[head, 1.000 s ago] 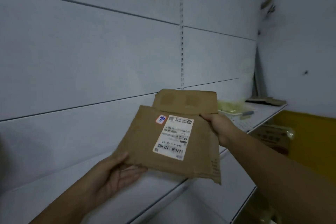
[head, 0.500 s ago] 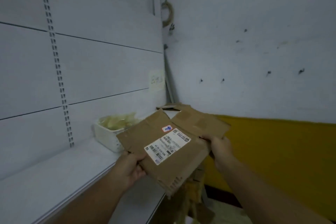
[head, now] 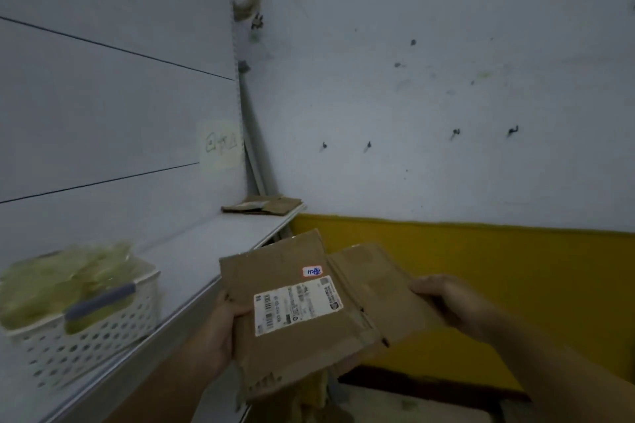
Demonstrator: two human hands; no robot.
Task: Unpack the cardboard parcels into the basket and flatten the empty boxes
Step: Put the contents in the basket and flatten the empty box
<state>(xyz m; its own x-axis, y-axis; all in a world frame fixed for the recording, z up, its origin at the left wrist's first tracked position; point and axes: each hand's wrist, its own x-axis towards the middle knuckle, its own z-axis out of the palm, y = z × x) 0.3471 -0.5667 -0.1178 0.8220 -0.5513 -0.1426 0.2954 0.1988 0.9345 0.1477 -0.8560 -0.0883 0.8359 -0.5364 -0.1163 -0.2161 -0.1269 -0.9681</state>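
Note:
A flattened brown cardboard box (head: 292,347) with a white shipping label and a small red sticker hangs in the air in front of the shelf edge. My left hand (head: 220,330) grips its left side. My right hand (head: 446,302) holds the opened flap at its right end. A white perforated basket (head: 86,343) with clear-wrapped greenish packets stands at the lower left on the white shelf (head: 206,251). A small pile of flattened cardboard (head: 263,205) lies at the shelf's far end, in the corner.
The white slatted shelf back rises on the left, with a paper note stuck to it. A white wall with a yellow lower band and small hooks fills the right. More cardboard shows dimly below the held box, near the floor.
The view has swung right along the shelf to the corner. The flattened box has turned, so its label now lies sideways, and the basket is now at my lower left.

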